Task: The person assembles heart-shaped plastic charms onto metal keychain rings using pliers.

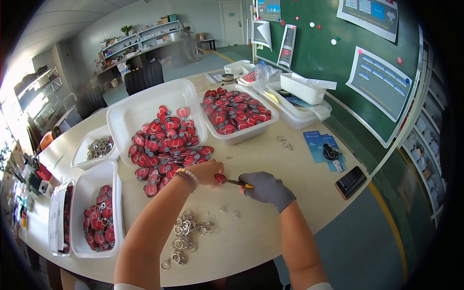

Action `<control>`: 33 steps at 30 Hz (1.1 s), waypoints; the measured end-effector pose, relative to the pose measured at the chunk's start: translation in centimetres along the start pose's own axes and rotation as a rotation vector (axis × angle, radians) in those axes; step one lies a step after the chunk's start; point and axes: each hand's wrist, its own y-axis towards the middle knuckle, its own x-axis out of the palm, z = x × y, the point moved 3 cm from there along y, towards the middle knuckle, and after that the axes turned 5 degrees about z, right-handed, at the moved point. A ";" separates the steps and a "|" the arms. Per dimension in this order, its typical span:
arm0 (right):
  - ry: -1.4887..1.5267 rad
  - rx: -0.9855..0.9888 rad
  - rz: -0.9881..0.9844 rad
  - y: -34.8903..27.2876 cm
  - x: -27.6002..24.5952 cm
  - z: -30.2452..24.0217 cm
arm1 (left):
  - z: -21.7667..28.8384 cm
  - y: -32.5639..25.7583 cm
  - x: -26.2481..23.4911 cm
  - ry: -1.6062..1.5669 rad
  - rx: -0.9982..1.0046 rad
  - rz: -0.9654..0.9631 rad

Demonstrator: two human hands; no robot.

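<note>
Left hand (208, 174), bare: fingers bent inward and appearing to pinch one small red rounded tag with a grey end (220, 179), low over the worktop (309, 208). The exact finger placement on the tag is too small for me to tell from where I stand.

Right hand (265, 189), in a grey fabric glove: fingers wrapped around a slim dark metal hand tool with a yellow grip (249, 185). Its tip points left and meets the tag or lies just beside it; contact is unclear.

Handling estimate: tag light, fairly stiff, smooth-faced, so liable to twist under the tool. Best hold is thumb and forefinger across the broad red faces, grey end left free; a light grip should spare the finish.

Nearer the body, between the forearms: a loose pile of silver metal rings (187, 226), thin, springy and prone to tangle; lift singly by the rim.

Beyond the left hand: a heap of similar red tags (169, 140) spills from a large white plastic bin (137, 99) onto the worktop. Far right: a dark-screened phone (351, 182).
</note>
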 end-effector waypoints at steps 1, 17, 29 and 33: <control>-0.008 -0.002 -0.001 0.0 -0.3 0.1 | 0.1 0.0 -0.1 0.036 -0.064 -0.043; 1.041 0.013 -0.162 -0.8 1.5 -5.6 | 5.9 -13.8 1.6 -1.249 -0.237 0.334; 0.911 -0.038 -0.462 -2.3 3.2 -11.0 | 6.5 -20.4 3.6 -1.022 -0.152 0.462; 0.906 -0.051 -0.500 -2.5 3.6 -11.1 | 6.3 -21.1 4.7 -1.009 -0.141 0.424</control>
